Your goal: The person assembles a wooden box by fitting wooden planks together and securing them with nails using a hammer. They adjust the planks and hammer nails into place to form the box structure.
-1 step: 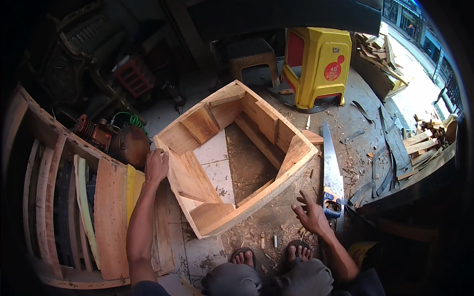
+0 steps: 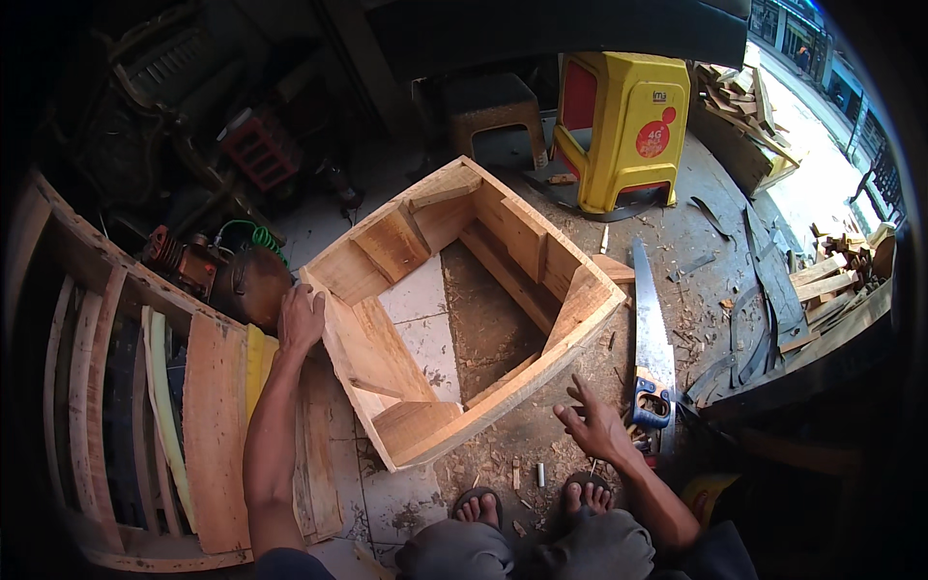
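A four-sided wooden frame [image 2: 541, 362], with small wooden blocks across its inner corners, lies on the floor in front of me. My left hand [image 2: 302, 319] is closed over its left corner. Close to the frame's near right side, my right hand [image 2: 593, 423] hovers with fingers spread, holding nothing and apart from the wood. A handsaw [image 2: 652, 338] with a blue and black handle lies right of the frame, its handle just beyond my right hand.
A slatted wooden piece [image 2: 217, 425] takes up the left side, beside a rusty compressor [image 2: 253, 285]. A yellow plastic stool [image 2: 633, 135] stands beyond the frame. Wood offcuts [image 2: 831, 280] and dark strips [image 2: 768, 271] lie at right. Shavings and a small white cylinder [image 2: 540, 474] are near my feet.
My right hand has shifted slightly left, nearer to the frame's near side. My left hand has slid a little left and down at the corner. The frame has hardly moved.
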Action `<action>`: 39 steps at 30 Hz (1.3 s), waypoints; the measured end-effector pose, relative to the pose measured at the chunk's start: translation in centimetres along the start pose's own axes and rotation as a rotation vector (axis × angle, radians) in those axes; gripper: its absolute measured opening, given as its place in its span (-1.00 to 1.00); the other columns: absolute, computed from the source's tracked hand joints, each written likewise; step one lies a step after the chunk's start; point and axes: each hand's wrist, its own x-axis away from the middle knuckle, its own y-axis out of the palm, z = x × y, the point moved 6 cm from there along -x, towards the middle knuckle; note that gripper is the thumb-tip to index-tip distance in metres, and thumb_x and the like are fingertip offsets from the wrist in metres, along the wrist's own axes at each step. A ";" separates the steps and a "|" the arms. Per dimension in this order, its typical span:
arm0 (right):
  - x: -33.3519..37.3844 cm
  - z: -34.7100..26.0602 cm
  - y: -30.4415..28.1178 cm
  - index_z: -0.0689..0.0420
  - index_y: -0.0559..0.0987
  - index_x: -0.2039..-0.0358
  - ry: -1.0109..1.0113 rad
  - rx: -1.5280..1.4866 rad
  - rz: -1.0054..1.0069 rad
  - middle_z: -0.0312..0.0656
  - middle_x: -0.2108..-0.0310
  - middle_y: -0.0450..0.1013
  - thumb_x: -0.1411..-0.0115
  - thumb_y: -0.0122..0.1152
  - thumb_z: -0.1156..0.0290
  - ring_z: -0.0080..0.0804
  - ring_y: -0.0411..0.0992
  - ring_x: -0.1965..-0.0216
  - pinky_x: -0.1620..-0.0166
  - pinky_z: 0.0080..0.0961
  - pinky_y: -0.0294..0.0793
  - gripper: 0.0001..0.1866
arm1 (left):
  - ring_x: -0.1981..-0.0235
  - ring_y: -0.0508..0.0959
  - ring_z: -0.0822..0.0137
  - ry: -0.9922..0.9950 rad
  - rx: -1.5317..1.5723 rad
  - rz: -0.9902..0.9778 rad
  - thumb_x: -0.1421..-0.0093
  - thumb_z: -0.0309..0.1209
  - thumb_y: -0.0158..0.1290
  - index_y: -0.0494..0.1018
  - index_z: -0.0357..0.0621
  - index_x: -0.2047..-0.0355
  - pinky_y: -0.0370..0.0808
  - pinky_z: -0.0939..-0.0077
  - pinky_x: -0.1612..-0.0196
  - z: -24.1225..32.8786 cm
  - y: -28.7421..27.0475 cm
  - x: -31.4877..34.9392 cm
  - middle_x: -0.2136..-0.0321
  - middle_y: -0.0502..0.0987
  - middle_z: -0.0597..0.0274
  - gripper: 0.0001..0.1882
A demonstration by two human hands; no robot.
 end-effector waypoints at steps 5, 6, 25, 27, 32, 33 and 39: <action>-1.1 -3.4 9.1 0.44 -0.52 -0.38 -0.043 -0.188 -0.288 0.55 -0.36 -0.01 -0.31 0.23 -0.06 0.22 0.46 -0.16 -0.22 -0.10 0.43 0.26 | -0.17 0.39 -0.18 -0.045 -0.008 0.059 -0.26 -0.15 0.16 0.35 -0.34 -0.16 0.36 0.08 -0.24 -5.6 4.6 -7.8 -0.12 0.38 -0.27 -0.39; -1.0 -3.6 9.7 0.45 -0.61 -0.35 -0.045 -0.249 -0.316 0.57 -0.37 -0.08 -0.30 0.24 -0.07 0.24 0.44 -0.17 -0.24 -0.08 0.41 0.32 | -0.19 0.38 -0.18 -0.084 0.026 0.059 -0.25 -0.15 0.17 0.34 -0.35 -0.17 0.34 0.09 -0.25 -6.7 5.7 -8.8 -0.14 0.37 -0.28 -0.37; -12.4 -3.2 2.9 0.44 -0.55 -0.38 0.005 -0.317 -0.211 0.58 -0.41 -0.33 -0.19 0.00 -0.47 0.37 -0.04 -0.43 -0.45 -0.07 0.07 0.40 | 0.04 0.54 -0.22 -0.591 -0.058 -0.023 -0.32 -0.11 0.04 0.44 -0.44 0.12 0.40 0.08 -0.09 -11.5 1.5 8.9 0.11 0.54 -0.31 -0.50; -18.5 -4.2 -1.6 0.17 -0.14 -0.51 -0.137 -0.238 -0.170 0.21 -0.47 -0.05 -0.27 -0.11 -0.43 0.22 0.19 -0.37 -0.37 0.10 0.22 0.12 | 0.10 0.57 -0.24 -0.787 -0.049 -0.011 -0.34 -0.09 0.01 0.45 -0.44 0.12 0.45 0.05 -0.03 -8.8 0.3 13.3 0.14 0.57 -0.31 -0.49; -33.2 6.2 -13.8 0.16 0.25 -0.37 -0.047 0.565 0.474 0.24 -0.24 0.35 -0.32 0.11 0.19 0.10 0.30 -0.30 -0.27 -0.07 0.34 -0.34 | 0.45 0.57 0.32 -0.873 0.473 -0.136 -0.47 -0.09 -0.10 0.46 -0.27 0.20 0.55 0.47 0.43 3.3 0.3 21.8 0.42 0.54 0.11 -0.57; -34.0 7.1 -12.6 0.04 0.04 -0.48 0.101 0.810 0.363 0.21 -0.41 0.11 -0.26 0.17 0.13 0.13 0.00 -0.47 -0.40 0.15 0.05 -0.14 | 0.48 0.53 0.34 -0.911 0.601 -0.102 -0.48 -0.08 -0.11 0.46 -0.25 0.21 0.53 0.48 0.42 3.2 -0.4 23.9 0.45 0.51 0.16 -0.57; -34.4 16.4 -18.3 0.21 0.18 -0.37 -0.127 0.975 0.160 0.29 -0.21 0.28 -0.04 0.37 0.03 0.32 0.30 -0.20 -0.27 -0.01 0.32 -0.02 | 0.00 0.51 0.23 -0.914 0.962 0.067 -0.50 0.08 -0.29 0.33 -0.27 -0.19 0.47 0.29 -0.04 2.9 1.9 23.3 -0.04 0.48 0.03 -0.36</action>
